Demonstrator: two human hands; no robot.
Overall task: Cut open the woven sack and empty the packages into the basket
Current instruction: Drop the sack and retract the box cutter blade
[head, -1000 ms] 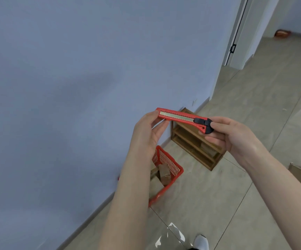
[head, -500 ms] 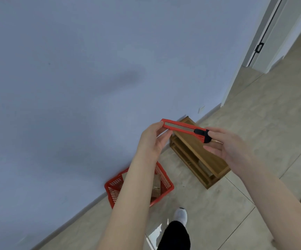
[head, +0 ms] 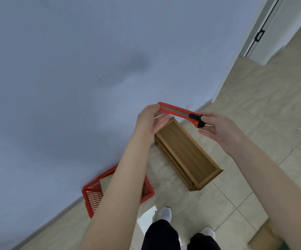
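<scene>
Utility knife (head: pixel 177 112): red, held across between both hands, above the wooden rack (head: pixel 187 152).
Left hand (head: pixel 149 121): thumb and fingertips pinch the knife's red tip.
Right hand (head: pixel 222 130): thumb and forefinger pinch the black end; the other fingers are straight.
Basket (head: pixel 93 193): red, on the floor against the wall, near the rack.
In the way: the left forearm (head: pixel 121 186) covers most of the basket, so I cannot tell its contents.
</scene>
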